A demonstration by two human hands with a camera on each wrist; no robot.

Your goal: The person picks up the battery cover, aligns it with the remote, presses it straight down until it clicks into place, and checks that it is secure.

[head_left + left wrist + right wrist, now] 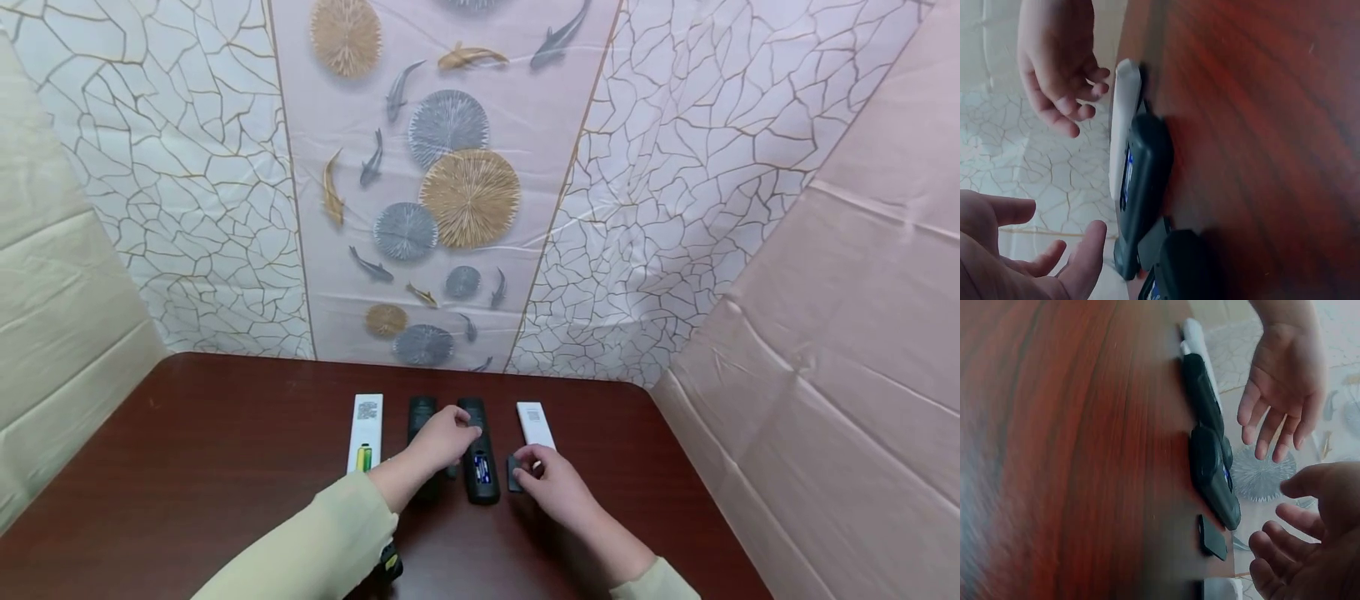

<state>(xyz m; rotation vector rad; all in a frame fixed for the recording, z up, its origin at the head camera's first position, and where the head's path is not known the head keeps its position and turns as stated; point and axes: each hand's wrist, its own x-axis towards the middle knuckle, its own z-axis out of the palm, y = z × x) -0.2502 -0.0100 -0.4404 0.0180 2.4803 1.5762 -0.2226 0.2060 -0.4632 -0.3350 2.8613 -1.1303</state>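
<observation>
My left hand (441,437) hovers over two black remote controls, its fingers loosely bent with nothing between them. The right-hand black remote (476,417) lies back up, its battery compartment uncovered and blue batteries (482,469) inside. Partly behind my left hand and forearm lies the other black remote (422,408). My right hand (555,483) is just above a small black battery cover (513,473) on the table. In the right wrist view this cover (1212,539) lies apart from the relaxed fingers of my right hand (1310,534).
A white remote (367,425) lies at the left, with yellow-green batteries (363,457) showing. Another white remote (535,423) lies at the right, beyond my right hand. A small black-and-yellow object (391,562) sits by my left sleeve. Patterned cloth (465,200) rises behind the brown table (247,433).
</observation>
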